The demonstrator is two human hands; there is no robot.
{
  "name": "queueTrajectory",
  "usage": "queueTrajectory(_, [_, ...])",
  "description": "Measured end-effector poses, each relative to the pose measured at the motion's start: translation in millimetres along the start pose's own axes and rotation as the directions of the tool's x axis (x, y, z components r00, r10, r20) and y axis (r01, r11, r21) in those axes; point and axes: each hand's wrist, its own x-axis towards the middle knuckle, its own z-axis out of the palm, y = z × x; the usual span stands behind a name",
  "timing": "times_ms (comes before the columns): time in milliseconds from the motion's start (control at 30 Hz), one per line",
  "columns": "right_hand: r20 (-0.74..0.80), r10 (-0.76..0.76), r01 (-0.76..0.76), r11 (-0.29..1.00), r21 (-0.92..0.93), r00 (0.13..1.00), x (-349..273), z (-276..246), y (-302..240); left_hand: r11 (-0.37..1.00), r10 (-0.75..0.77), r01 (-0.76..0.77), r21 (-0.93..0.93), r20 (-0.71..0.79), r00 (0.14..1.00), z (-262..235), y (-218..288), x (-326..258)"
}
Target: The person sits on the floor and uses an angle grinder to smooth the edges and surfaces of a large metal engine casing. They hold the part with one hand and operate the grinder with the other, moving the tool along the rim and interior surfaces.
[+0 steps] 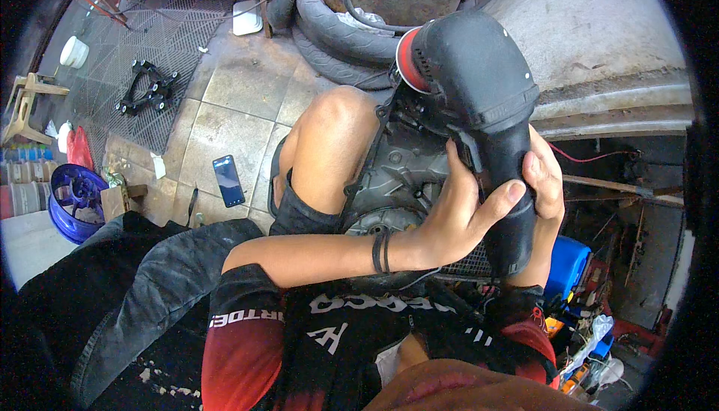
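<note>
Nearest the camera was the person's red-and-black shirt (314, 336), with both forearms rising from it. The left hand (457, 212) was clenched around the lower neck of a black plastic air duct (479, 96), thumb laid across its front. The right hand (545, 179) gripped the same duct from the far side, fingers wrapped about it. The duct, one piece with a red ring at its mouth, stood against a grey engine casing (397, 171) just beside the person's raised knee (333, 134).

Containers: one blue plastic jug (567, 265) stood at lower right, contents not visible; one white tub (73, 52) sat on the metal grating at upper left, contents not discernible.

Counted on the tiled floor (225, 104): one phone (228, 180), screen up; one blue wheel rim (75, 198); one black bracket (146, 87) on the grating. Two tyres (337, 37) were stacked behind the casing.
</note>
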Motion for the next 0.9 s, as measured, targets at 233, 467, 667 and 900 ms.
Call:
queueTrajectory(233, [-0.010,-0.049,0.049,0.997,-0.061,0.999,9.1,-10.0,-11.3,0.996,0.026,-0.024,-0.082,0.020,0.999,3.4,-2.5,21.3])
queueTrajectory(467, [-0.042,-0.067,0.061,0.991,-0.120,0.997,12.6,-18.2,-13.3,0.993,0.104,-0.102,-0.051,0.039,0.994,2.6,-4.1,35.5])
queueTrajectory(667, [-0.068,-0.082,0.073,0.990,-0.120,0.994,12.7,-17.5,-12.7,0.994,0.100,-0.098,-0.041,0.053,0.994,1.7,-1.4,36.8])
queueTrajectory(900, [-0.048,-0.064,0.059,0.993,-0.107,0.997,14.0,-21.2,-13.5,0.993,0.082,-0.077,-0.085,0.053,0.995,2.4,-0.2,40.2])
